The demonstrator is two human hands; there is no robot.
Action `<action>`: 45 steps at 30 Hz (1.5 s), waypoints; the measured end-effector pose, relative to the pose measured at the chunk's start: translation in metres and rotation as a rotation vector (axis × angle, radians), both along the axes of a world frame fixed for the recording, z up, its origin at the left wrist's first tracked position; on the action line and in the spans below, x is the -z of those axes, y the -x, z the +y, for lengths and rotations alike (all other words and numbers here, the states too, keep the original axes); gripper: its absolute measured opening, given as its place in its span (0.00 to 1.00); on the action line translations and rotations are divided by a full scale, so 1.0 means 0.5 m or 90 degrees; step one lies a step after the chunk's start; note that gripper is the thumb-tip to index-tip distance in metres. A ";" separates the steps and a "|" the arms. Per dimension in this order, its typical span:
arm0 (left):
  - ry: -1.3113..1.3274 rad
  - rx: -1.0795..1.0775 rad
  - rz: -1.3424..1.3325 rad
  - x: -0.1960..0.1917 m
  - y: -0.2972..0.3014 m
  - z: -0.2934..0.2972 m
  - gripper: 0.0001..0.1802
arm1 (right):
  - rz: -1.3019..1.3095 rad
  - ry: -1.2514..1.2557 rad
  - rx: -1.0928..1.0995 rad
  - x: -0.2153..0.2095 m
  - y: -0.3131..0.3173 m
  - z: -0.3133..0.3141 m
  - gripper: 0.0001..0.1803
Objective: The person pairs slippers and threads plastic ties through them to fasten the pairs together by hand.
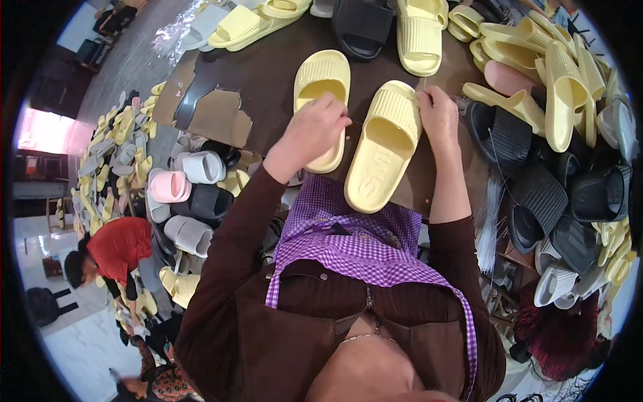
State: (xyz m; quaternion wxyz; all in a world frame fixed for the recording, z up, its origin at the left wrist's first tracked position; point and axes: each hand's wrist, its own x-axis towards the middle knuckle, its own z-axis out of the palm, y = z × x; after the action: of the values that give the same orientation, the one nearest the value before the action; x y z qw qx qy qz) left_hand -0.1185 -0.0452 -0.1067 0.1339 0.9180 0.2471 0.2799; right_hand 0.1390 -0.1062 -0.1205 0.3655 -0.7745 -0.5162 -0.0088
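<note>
Two pale yellow slippers lie on the brown tabletop in front of me. My left hand (316, 128) is closed in a pinch above the left slipper (323, 67), covering part of its opening. A thin strand shows faintly at its fingertips, toward the right slipper. The right slipper (379, 164) lies tilted, toe away from me, its heel near my purple checked apron (348, 234). At the outer edge of its ribbed strap, my right hand (441, 119) is closed with thumb and fingertips together. What those fingers pinch is too small to make out.
Black slippers (499, 134) and yellow slippers (566, 94) are heaped on the right, beside a bundle of thin pale strands (490, 221). More slippers line the table's far edge. Torn cardboard (218, 120) lies at left. A person in red (120, 248) bends near a large slipper pile.
</note>
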 end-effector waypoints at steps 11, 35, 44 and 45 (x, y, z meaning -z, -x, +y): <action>0.279 -0.026 -0.061 0.058 -0.033 0.089 0.22 | 0.115 -0.009 -0.111 0.000 0.050 0.015 0.10; 0.311 0.022 -0.079 0.057 -0.036 0.015 0.19 | -0.097 0.048 -0.460 0.006 0.077 0.228 0.11; 0.405 0.022 -0.086 0.047 -0.024 0.014 0.16 | -0.238 0.074 -0.379 -0.027 0.077 0.199 0.07; 0.399 0.017 -0.110 0.039 -0.018 0.009 0.15 | -0.234 0.036 -0.333 -0.034 0.067 0.185 0.07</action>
State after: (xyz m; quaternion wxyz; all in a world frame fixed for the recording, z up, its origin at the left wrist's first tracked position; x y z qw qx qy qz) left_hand -0.1092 -0.0409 -0.1262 0.4340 0.8082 0.2966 0.2654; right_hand 0.1056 -0.0138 -0.1035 0.2344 -0.6108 -0.7552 -0.0402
